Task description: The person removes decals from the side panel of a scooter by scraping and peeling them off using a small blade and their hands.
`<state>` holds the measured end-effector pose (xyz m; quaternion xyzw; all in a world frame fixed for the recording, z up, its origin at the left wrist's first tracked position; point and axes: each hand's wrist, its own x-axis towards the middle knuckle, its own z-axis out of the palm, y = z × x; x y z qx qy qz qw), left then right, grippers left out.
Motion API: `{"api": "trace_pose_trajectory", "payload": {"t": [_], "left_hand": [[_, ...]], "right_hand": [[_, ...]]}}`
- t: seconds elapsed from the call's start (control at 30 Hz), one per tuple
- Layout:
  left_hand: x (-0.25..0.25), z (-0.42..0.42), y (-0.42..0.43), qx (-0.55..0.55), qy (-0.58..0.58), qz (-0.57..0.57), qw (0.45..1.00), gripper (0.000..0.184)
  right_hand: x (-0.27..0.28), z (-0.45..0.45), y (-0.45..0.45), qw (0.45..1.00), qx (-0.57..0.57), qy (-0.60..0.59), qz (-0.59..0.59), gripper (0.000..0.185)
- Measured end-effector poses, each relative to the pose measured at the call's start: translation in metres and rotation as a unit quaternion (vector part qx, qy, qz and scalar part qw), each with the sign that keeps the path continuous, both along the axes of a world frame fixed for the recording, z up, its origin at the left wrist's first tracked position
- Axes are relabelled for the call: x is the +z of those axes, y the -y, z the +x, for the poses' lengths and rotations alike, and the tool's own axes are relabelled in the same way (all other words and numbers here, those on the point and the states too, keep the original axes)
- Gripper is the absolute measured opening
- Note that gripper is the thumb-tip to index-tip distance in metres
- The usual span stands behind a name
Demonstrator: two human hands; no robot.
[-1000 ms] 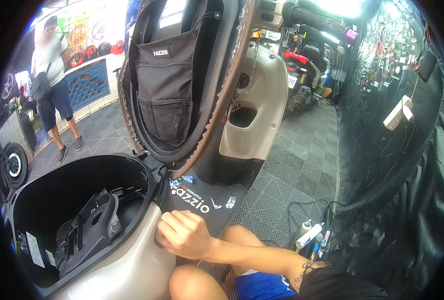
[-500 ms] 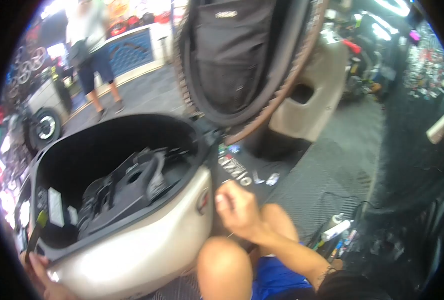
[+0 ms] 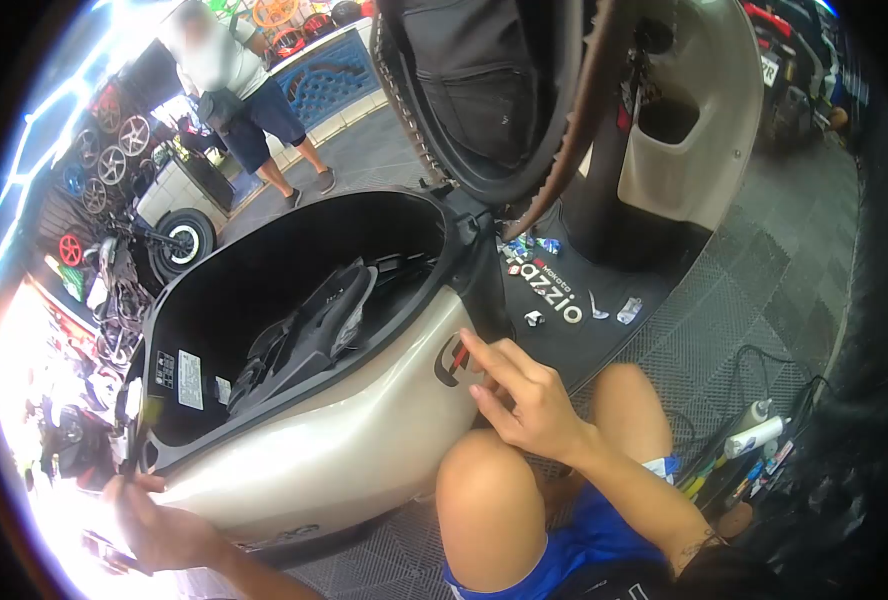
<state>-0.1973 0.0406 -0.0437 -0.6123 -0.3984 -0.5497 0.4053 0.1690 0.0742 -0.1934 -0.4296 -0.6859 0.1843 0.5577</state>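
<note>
the right hand (image 3: 532, 400) has moved to the opening (image 3: 446, 374) in the beige panel (image 3: 344, 425), fingers loosely spread. the left hand (image 3: 159, 520) curls by the tail, grip unclear. the panel, beside the storage bucket (image 3: 219, 290), looks stiff, slick, scratchable; best held by its edges.

"Right hand (image 3: 529, 395): any change?"

"Yes. One second ago it was a closed fist against the front end of the side panel (image 3: 344, 420), covering the slot (image 3: 447, 372). It has since opened: forefinger (image 3: 489, 358) extended to the slot's front edge, thumb apart. Contact cannot be confirmed. Slot now partly exposed, red showing."

"Left hand (image 3: 159, 525)?"

"Out of view one second ago. Now visible with its forearm, at the rear corner of the storage compartment (image 3: 294, 406)."
</note>
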Motion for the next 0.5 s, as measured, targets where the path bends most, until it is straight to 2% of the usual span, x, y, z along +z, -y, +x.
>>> {"api": "trace_pose_trajectory", "payload": {"t": [0.03, 0.1, 0.13, 0.17, 0.23, 0.3, 0.37, 0.43, 0.47, 0.5], "left_hand": [[0.003, 0.016, 0.004, -0.002, -0.016, -0.017, 1.000, 0.015], [-0.003, 0.060, 0.008, -0.117, -0.013, -0.082, 0.990, 0.016], [-0.002, 0.082, 0.013, -0.154, -0.042, -0.151, 0.976, 0.017], [-0.001, 0.102, 0.016, -0.187, -0.068, -0.218, 0.955, 0.018], [-0.001, 0.132, 0.007, -0.251, -0.192, -0.315, 0.895, 0.032], [-0.017, 0.153, -0.003, -0.291, -0.244, -0.357, 0.854, 0.038], [-0.030, 0.172, -0.012, -0.306, -0.281, -0.361, 0.835, 0.037], [-0.035, 0.182, -0.018, -0.310, -0.310, -0.358, 0.824, 0.036], [-0.036, 0.185, -0.021, -0.306, -0.317, -0.357, 0.824, 0.036], [-0.038, 0.189, -0.023, -0.302, -0.323, -0.355, 0.823, 0.035]], "right_hand": [[0.000, -0.001, -0.001, 1.000, 0.000, -0.001, 0.009, 0.052], [-0.001, -0.002, -0.001, 1.000, 0.002, 0.001, 0.027, 0.044], [-0.001, 0.001, 0.002, 0.999, 0.031, -0.029, 0.016, 0.041], [0.001, 0.009, 0.009, 0.996, 0.062, -0.058, 0.006, 0.038], [0.007, 0.023, 0.016, 0.990, 0.113, -0.084, 0.019, 0.036], [0.018, 0.036, 0.019, 0.983, 0.152, -0.086, 0.063, 0.037], [0.030, 0.039, 0.027, 0.968, 0.227, -0.108, -0.029, 0.032], [0.029, 0.045, 0.029, 0.924, 0.328, -0.126, -0.149, 0.028], [0.024, 0.043, 0.028, 0.898, 0.336, -0.191, -0.210, 0.025], [0.018, 0.044, 0.025, 0.892, 0.341, -0.206, -0.215, 0.023]]}}
